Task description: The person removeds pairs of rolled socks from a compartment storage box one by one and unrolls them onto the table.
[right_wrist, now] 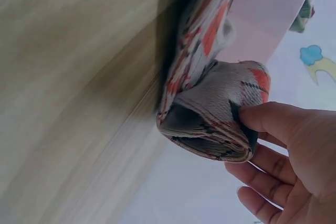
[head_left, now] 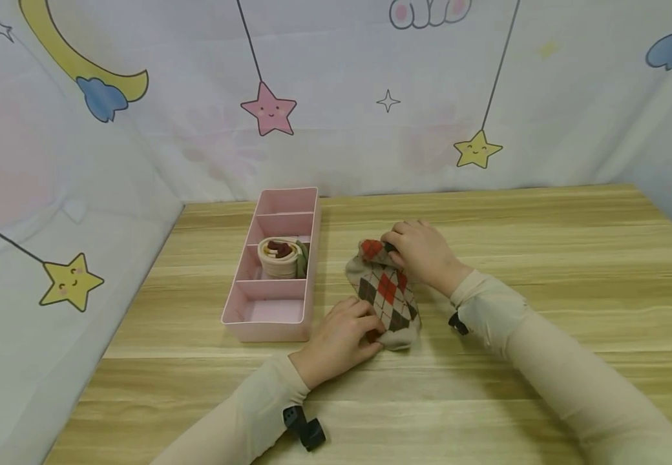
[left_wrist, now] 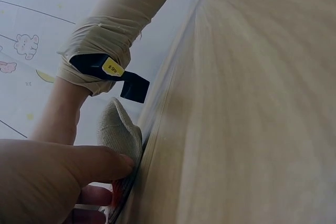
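A beige argyle sock [head_left: 393, 294] with red and dark diamonds lies lengthwise on the table, its far end folded over. My right hand [head_left: 422, 253] grips that folded end. Up close in the right wrist view, thumb and fingers [right_wrist: 273, 169] pinch the thick roll of layered fabric [right_wrist: 218, 111]. At the sock's near left edge, my left hand [head_left: 344, 339] holds the fabric between thumb and curled fingers. The left wrist view has the left thumb [left_wrist: 105, 165] against the ribbed beige end [left_wrist: 119, 129], which stands up a little from the wood.
Left of the sock stands a pink divided box [head_left: 269, 330]. One of its middle compartments holds a rolled cream cloth item [head_left: 280, 263] with dark red inside, beside a green piece [head_left: 302, 259]. A printed curtain [head_left: 336, 155] hangs behind the wooden table [head_left: 545, 258].
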The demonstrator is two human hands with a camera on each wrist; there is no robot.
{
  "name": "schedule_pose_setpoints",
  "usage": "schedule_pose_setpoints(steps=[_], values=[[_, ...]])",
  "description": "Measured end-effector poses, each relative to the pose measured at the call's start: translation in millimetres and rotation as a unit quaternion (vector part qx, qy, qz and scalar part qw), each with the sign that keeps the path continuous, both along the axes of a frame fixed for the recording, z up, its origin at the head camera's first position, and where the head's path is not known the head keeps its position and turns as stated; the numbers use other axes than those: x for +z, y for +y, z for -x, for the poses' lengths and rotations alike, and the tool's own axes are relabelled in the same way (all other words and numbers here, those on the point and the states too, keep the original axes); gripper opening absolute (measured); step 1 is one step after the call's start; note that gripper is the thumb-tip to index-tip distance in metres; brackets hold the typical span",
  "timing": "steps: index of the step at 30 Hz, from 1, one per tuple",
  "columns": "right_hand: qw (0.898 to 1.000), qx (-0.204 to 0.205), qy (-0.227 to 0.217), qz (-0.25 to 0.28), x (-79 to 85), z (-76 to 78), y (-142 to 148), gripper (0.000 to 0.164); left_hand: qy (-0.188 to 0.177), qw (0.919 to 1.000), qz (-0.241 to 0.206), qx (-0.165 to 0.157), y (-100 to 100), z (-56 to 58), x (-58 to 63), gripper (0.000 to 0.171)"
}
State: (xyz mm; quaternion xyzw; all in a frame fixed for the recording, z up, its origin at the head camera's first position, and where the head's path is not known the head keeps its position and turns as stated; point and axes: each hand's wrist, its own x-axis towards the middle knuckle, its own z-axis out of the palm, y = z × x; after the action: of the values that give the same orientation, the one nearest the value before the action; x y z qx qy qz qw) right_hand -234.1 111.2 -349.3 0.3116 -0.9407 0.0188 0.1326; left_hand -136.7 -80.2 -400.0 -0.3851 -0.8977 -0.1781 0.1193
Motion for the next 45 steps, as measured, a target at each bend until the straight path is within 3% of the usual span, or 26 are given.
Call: schedule_pose_setpoints(steps=[15,25,31,39,45], values=[[0.999,-0.032,0.007,0.013,-5.3,17.8,-2,0.028,-0.007,1.0,0.004,0.001,0,0.6,-0.7,0.012],[0.999,-0.033,0.003,0.042,-12.3,24.4,-2,0.017,-0.011,0.9999,0.005,0.002,0,0.6,-0.5,0.012],[0.999,-0.031,0.004,0.033,-13.5,25.5,-2,0.011,-0.013,0.9999,0.007,0.003,0,-0.4,0.2,0.012],[0.999,-0.04,-0.022,0.017,-15.0,26.4,-3,0.024,-0.018,0.9998,0.009,0.005,0,-0.2,0.6,0.012],[0.996,-0.049,-0.061,-0.031,-14.6,26.6,-2,0.045,-0.023,0.9997,0.011,0.005,0,-0.2,0.2,0.012]])
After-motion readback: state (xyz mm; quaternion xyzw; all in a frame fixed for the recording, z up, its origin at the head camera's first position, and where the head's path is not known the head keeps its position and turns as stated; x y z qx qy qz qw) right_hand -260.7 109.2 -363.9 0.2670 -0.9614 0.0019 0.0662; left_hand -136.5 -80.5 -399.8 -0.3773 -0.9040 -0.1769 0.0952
